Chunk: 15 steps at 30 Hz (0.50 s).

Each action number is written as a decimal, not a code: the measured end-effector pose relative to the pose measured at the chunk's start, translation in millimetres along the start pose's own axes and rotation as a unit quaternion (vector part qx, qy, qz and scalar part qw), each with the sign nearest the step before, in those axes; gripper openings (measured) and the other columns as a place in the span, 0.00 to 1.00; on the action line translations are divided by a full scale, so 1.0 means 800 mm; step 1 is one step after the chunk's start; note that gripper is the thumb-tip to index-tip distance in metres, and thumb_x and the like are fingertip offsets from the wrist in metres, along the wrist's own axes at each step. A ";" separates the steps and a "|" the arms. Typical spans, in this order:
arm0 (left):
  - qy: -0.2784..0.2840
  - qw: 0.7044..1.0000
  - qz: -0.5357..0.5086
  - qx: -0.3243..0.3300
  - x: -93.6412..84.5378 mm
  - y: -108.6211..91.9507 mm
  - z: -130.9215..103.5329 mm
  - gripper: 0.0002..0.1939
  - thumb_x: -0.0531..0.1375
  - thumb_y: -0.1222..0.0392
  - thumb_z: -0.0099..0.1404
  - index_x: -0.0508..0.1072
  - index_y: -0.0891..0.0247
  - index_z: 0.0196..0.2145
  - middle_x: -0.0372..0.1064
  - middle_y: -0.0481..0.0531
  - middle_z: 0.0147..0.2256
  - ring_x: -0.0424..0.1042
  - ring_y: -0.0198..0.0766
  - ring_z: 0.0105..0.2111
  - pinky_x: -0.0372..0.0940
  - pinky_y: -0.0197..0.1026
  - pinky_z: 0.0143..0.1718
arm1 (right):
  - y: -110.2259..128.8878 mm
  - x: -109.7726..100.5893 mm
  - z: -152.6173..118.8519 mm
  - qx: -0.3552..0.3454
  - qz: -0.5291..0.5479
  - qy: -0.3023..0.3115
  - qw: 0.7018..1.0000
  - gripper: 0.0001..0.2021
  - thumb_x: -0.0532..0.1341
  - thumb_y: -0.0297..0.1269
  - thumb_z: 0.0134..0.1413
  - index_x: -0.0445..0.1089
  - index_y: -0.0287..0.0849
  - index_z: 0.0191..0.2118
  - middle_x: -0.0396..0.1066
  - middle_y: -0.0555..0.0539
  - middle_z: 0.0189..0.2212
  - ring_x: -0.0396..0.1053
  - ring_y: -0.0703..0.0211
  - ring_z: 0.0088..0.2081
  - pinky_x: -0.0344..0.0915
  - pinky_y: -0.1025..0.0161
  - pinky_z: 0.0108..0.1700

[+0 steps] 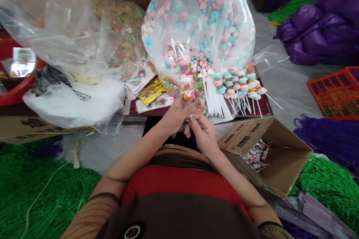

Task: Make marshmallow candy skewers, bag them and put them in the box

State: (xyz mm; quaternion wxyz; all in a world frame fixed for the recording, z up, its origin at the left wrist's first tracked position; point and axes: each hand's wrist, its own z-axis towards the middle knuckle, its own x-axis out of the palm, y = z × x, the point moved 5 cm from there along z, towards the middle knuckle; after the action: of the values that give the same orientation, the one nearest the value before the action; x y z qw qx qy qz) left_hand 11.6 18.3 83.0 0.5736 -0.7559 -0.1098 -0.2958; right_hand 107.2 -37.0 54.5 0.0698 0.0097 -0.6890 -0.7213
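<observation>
A candy skewer (186, 78) in a clear plastic sleeve stands up from my hands, pink and multicoloured. My left hand (179, 112) is closed around the sleeve's lower end. Just below, my right hand (202, 129) pinches at the skewer's stick; its fingertips partly hide what they grip. To the right of my hands lie a bundle of white sticks (214, 99) and a row of finished candy skewers (238, 84). Gold twist ties (151, 91) and printed clear sleeves (140, 78) are on the left.
Behind my hands stand large bags of pink, blue and white candy (224, 18) and a bag of ring candy (126, 26). An open cardboard box (288, 157) holding wrapped skewers is below right. A red basin (11, 93) stands left, an orange crate (333, 93) right.
</observation>
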 end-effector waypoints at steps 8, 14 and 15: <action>-0.085 0.985 -0.068 0.137 -0.024 -0.052 0.016 0.16 0.72 0.46 0.59 0.74 0.58 0.35 0.71 0.44 0.26 0.77 0.36 0.33 0.72 0.41 0.42 | 0.000 -0.012 0.000 -0.065 -0.174 -0.053 0.981 0.10 0.59 0.41 0.66 0.76 0.44 0.43 0.66 0.57 0.17 0.62 0.67 0.18 0.63 0.68 0.25; -0.080 0.989 -0.076 0.095 -0.008 -0.020 0.014 0.22 0.73 0.50 0.59 0.64 0.61 0.24 0.58 0.39 0.20 0.68 0.28 0.24 0.71 0.39 0.42 | -0.006 -0.002 0.001 -0.102 -0.233 -0.055 0.966 0.13 0.58 0.42 0.67 0.78 0.43 0.44 0.65 0.56 0.17 0.62 0.65 0.19 0.64 0.66 0.27; -0.073 0.991 -0.067 0.086 -0.007 -0.015 0.012 0.22 0.73 0.49 0.58 0.65 0.61 0.25 0.59 0.39 0.20 0.69 0.29 0.24 0.71 0.39 0.41 | -0.007 0.001 0.001 -0.092 -0.214 -0.045 0.971 0.13 0.57 0.42 0.67 0.77 0.43 0.44 0.64 0.56 0.17 0.61 0.66 0.19 0.64 0.67 0.26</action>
State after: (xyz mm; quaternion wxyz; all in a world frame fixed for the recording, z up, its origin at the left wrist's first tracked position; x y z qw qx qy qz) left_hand 4.3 31.5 87.6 0.6061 -0.7139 -0.2271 -0.2674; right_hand 106.2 -36.0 49.0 -0.1166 0.1172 -0.6038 -0.7798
